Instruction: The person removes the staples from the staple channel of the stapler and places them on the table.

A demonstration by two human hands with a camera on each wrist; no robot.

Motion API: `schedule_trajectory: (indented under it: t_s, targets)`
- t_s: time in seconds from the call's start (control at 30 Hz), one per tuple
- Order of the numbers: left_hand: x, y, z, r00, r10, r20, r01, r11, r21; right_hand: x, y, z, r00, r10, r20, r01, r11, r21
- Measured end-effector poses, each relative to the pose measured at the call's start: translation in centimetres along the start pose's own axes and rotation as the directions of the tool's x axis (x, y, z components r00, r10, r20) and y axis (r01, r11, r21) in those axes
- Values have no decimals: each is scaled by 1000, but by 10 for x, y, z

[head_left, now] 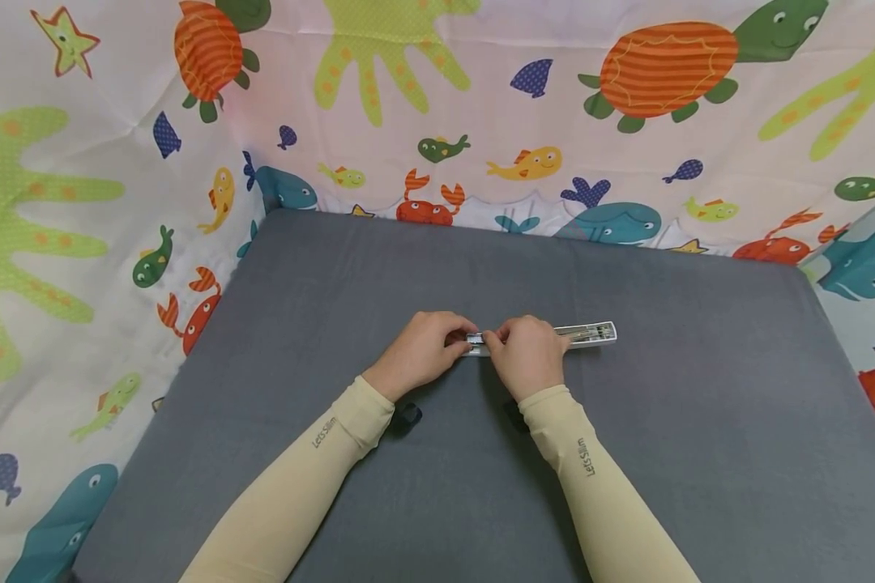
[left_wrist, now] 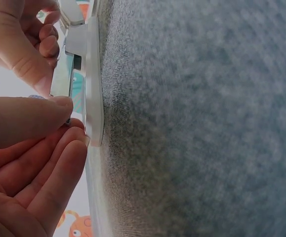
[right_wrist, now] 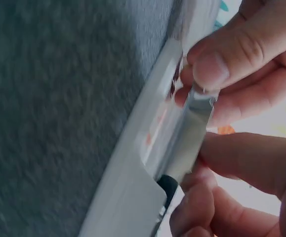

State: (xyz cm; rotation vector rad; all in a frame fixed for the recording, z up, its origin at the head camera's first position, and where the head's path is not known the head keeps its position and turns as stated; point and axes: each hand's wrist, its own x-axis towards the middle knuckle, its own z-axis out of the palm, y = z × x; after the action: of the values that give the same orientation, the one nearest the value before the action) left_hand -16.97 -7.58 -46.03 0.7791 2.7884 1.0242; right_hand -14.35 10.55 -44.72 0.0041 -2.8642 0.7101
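Observation:
A white stapler (head_left: 589, 334) lies opened out on the grey surface, its long lid swung to the right. Its metal staple channel (right_wrist: 191, 143) shows bright between the two hands, raised at an angle from the white base (left_wrist: 94, 98). My left hand (head_left: 426, 348) pinches the channel's tip between thumb and fingertips, as the left wrist view shows close up. Farther along, my right hand (head_left: 528, 356) grips the stapler at its middle, thumb against the side of the channel and fingers curled on the far side. The right palm hides the hinge part in the head view.
The padded grey surface (head_left: 627, 453) spreads out around the hands. White cloth walls (head_left: 379, 154) printed with sea animals rise at the back and both sides. Dark wrist straps (head_left: 407, 417) sit under the beige sleeves (head_left: 284, 478).

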Motion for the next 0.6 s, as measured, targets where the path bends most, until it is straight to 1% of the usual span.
schedule_trajectory:
  t_s: [0.07, 0.17, 0.27, 0.47, 0.6]
  targets:
    - [0, 0, 0, 1000, 1, -2, -1, 1000, 2, 0, -1, 0, 999, 28, 24, -29, 999, 25]
    - [0, 1, -1, 1000, 2, -5, -2, 1000, 0, -1, -2, 0, 998, 44, 35, -45, 998, 37]
    - [0, 0, -1, 1000, 2, -6, -2, 1000, 1, -2, -4, 0, 999, 43, 17, -44, 999, 24]
    - [0, 0, -2, 1000, 2, -9, -2, 1000, 6, -4, -9, 1, 999, 12, -34, -14, 999, -46]
    - [0, 1, -1, 1000, 6, -6, -6, 1000, 10, -2, -7, 1, 1000, 30, -8, -30, 1000, -9]
